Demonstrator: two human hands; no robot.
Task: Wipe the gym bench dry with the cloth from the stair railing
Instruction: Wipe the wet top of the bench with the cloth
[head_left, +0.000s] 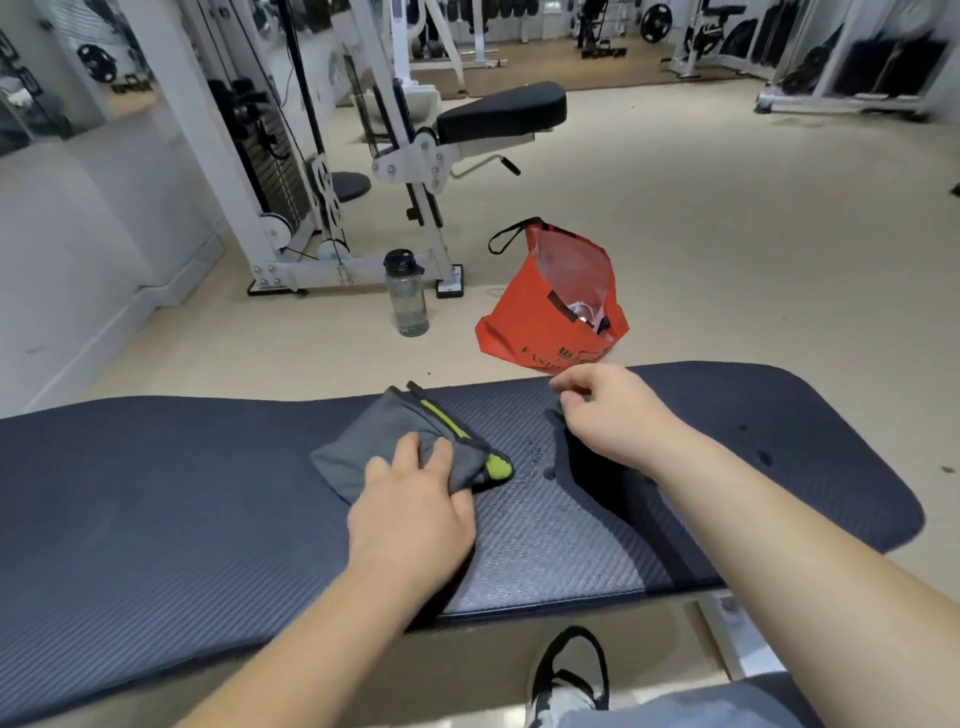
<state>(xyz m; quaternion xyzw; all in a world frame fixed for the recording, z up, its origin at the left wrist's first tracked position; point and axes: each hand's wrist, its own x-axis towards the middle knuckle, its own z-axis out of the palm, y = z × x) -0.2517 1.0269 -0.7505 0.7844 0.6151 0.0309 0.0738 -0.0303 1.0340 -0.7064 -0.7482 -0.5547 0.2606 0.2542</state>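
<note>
Cloth (363, 457) lies on bench (156, 493) under left hand (410, 519).

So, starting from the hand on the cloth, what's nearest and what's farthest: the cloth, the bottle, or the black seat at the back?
1. Cloth: on the bench, right under the left hand.
2. Bottle: standing on the floor past the bench.
3. Black seat: up on the white machine, farthest back.

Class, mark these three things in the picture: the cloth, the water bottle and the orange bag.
cloth (382, 431): head view, on its grey fabric above the fingers.
water bottle (409, 304): head view, on its clear body.
orange bag (519, 325): head view, on its front panel.
</note>
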